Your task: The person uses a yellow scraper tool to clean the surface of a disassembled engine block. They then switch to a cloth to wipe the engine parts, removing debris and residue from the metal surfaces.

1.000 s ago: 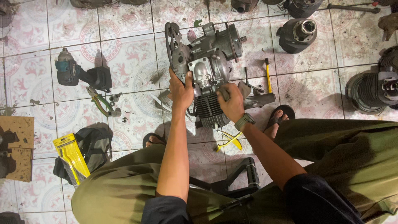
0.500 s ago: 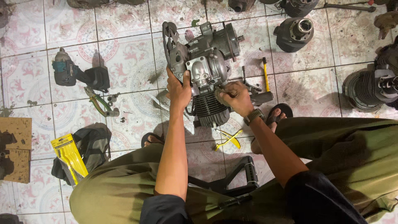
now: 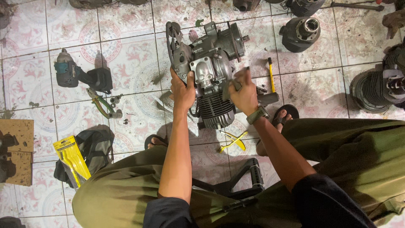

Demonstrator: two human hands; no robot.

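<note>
Clasping engine (image 3: 211,71): left hand (image 3: 182,90), right hand (image 3: 244,93) grip closed; pliers (image 3: 101,103), drill (image 3: 80,76) left.

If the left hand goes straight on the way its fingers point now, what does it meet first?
The left hand already grips the grey engine, fingers pointing up the picture. Probably it meets only more of that engine's casing.

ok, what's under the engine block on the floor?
The engine block sits on patterned floor tiles, held by the left hand and right hand. Yellow-handled pliers lie just below its finned cylinder. Whatever lies directly beneath it is covered.
</note>
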